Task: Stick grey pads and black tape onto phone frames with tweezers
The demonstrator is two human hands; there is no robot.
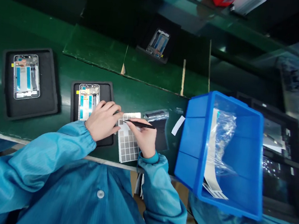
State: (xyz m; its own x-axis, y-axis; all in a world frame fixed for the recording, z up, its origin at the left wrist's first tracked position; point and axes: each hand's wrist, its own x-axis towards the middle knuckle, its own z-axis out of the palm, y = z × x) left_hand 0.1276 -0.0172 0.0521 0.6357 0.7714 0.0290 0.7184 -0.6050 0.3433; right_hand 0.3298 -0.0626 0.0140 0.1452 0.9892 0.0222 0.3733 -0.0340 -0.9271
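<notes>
Tweezers, or a similar slim dark tool (144, 125), lie clamped in the right hand (146, 137), thumb and fingers closed along the shaft, a grip that likely suits fine work, the tip pointing left over the upper rows of a sheet of grey squares (128, 147). The left hand (103, 121) comes in from the other side, fingertips near the sheet's upper left edge, probably to steady it; whether they pinch anything I cannot tell. The sheet lies flat on the green surface (67, 71), just beside a black tray (108, 91), whose raised rim seemingly keeps the opened phone (86, 100) from sliding; the left hand partly covers that phone. To the right rest a white strip (178, 125) and a blue bin (194, 132) holding clear wrap (225, 130). Farther left, a second tray (49, 92) carries another opened phone (27, 75).
</notes>
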